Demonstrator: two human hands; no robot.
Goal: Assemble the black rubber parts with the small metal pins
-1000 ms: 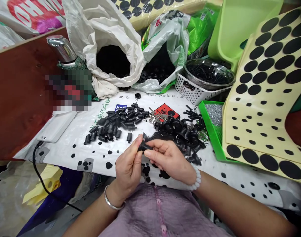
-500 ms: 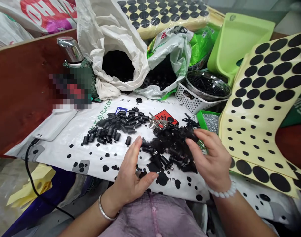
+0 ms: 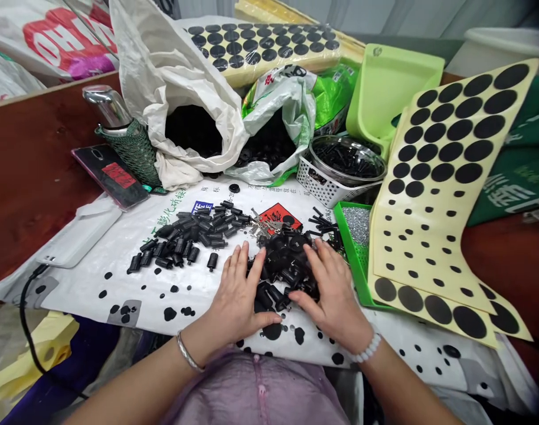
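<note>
A heap of black plastic parts (image 3: 287, 260) lies on the white printed sheet in front of me. My left hand (image 3: 239, 295) rests at the heap's left side, fingers stretched out and thumb pointing right. On the other side, my right hand (image 3: 333, 289) lies with spread fingers against the heap, partly covering it. Neither hand grips anything. To the left is a loose pile of short black cylinders (image 3: 189, 233). Thin silvery metal pieces (image 3: 264, 224) lie at the heap's back edge, and slim black rods (image 3: 323, 221) are behind my right hand.
A green tray (image 3: 355, 277) holds small silvery bits, beside sheets of black round stickers (image 3: 428, 236). Behind are a white sack (image 3: 140, 77), a plastic bag (image 3: 302, 112), a steel bowl (image 3: 375, 172) in a white basket (image 3: 313, 180), and a green scoop (image 3: 397, 71). A phone (image 3: 110, 177) and white power bank (image 3: 81, 236) are left.
My right hand has moved inward and left, pressing the right side of the heap closer together. My left hand has turned flatter beside it. The view has shifted slightly right.
</note>
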